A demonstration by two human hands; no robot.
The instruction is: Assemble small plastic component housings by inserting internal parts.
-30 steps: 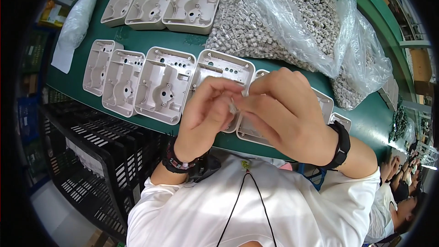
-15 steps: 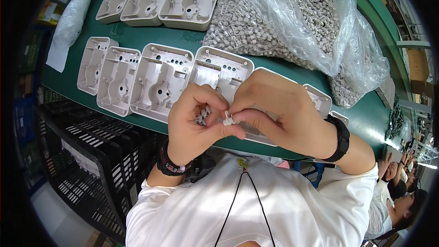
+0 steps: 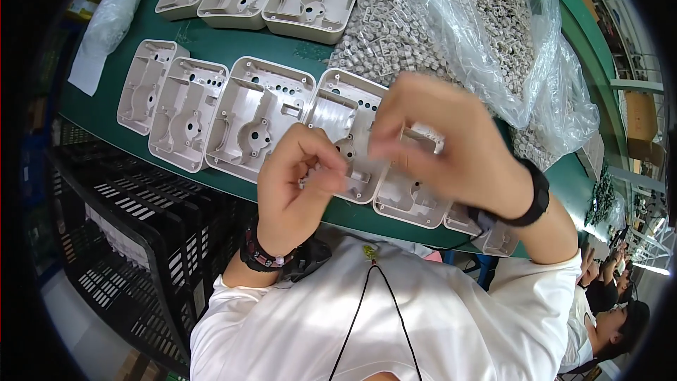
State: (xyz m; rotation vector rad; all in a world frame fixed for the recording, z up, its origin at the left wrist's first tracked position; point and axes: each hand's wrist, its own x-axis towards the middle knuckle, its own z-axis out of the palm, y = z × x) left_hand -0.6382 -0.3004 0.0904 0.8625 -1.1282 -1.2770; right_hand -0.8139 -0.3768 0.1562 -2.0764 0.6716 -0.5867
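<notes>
My left hand point(image 3: 296, 183) is curled closed over the row of beige plastic housings. Small light-grey plastic parts show only as a glimpse inside its fingers; they were plainer half a second ago. To its right, my right hand point(image 3: 455, 152) is raised above the housings, its bent fingers smeared by motion. Whether anything sits between those fingertips cannot be made out. Beneath and between the hands lies an open housing point(image 3: 333, 114) with round holes and a moulded partition. Another housing point(image 3: 264, 95) sits just left of it, hollow side up.
Several more housings point(image 3: 307, 0) stand at the back. A big clear plastic bag point(image 3: 451, 35) spills a heap of small grey parts point(image 3: 384, 42) at the far right. A white wrapped bundle point(image 3: 113, 21) lies far left. Black crates point(image 3: 134, 240) stand near left; another person point(image 3: 606, 324) is at right.
My hands have parted. The right one moved up and away from the left, which stays curled. The small part pinched between them no longer shows. The view has shifted slightly.
</notes>
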